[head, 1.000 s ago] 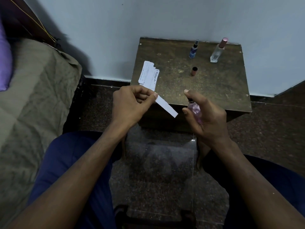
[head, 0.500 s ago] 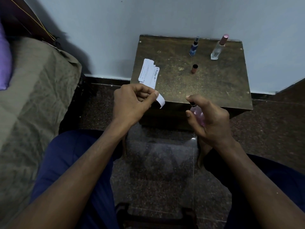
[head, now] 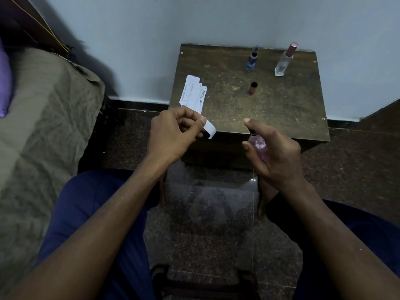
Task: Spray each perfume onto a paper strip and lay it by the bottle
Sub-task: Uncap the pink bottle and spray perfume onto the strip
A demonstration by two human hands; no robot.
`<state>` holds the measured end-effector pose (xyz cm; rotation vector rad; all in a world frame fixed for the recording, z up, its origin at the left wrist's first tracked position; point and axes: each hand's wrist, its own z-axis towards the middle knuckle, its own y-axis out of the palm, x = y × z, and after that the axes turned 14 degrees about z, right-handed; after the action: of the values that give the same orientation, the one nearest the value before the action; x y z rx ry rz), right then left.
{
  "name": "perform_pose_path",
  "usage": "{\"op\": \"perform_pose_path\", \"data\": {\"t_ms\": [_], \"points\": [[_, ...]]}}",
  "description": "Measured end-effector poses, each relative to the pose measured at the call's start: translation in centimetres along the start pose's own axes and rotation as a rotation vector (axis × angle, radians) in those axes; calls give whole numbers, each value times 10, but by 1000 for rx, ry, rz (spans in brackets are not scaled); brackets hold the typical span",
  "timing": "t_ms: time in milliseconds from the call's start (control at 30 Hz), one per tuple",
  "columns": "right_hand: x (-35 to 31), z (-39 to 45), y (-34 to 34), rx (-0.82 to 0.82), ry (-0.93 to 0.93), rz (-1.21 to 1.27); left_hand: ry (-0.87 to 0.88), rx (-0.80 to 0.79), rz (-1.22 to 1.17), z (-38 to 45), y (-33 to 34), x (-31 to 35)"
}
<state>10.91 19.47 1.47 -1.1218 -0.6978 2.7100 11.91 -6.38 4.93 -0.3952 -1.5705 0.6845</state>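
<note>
Two hands | left hand (head: 171, 131) pinches curled white paper strip (head: 209, 128) | right hand (head: 275, 150) grips faceted pink glass bottle (head: 259, 146)

The table (head: 270, 105) top is worn, matt brown wood, speckled and scuffed. The strips (head: 193, 94) are matt white printed paper. The pink bottle (head: 258, 146) is clear and glossy, like the tall bottle (head: 282, 66) with its satin pink cap; glass or plastic is unclear. The floor (head: 207, 213) is polished speckled stone. The bedcover (head: 43, 126) is creased, matt olive cloth.
</note>
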Motion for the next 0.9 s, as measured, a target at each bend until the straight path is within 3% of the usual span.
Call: {"op": "perform_pose_path", "data": {"t_ms": [333, 900], "points": [[2, 1, 1, 19, -13, -7, -2, -271, -210, -3, 2, 7], [4, 1, 0, 30, -11, -17, -46, -341, -308, 0, 7, 4]]}}
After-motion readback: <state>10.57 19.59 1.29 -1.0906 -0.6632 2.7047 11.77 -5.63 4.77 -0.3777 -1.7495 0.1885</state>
